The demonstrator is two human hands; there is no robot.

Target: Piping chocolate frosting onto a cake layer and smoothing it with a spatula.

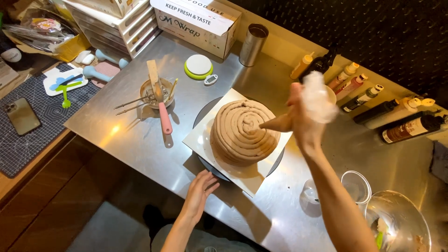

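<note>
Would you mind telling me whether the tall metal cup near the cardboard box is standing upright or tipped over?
Upright. The metal cup stands on its base on the steel table, its open round mouth facing up, beside the cardboard box.

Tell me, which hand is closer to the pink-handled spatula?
Left. The left hand rests on the turntable's near edge, below and right of the pink-handled spatula. The right hand squeezes the piping bag beyond the cake.

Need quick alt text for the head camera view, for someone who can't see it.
The right hand squeezes a clear plastic piping bag of brown cream over a round cake covered in a brown piped spiral. The cake sits on a white square board on a steel table, the left hand at the dark turntable.
</note>
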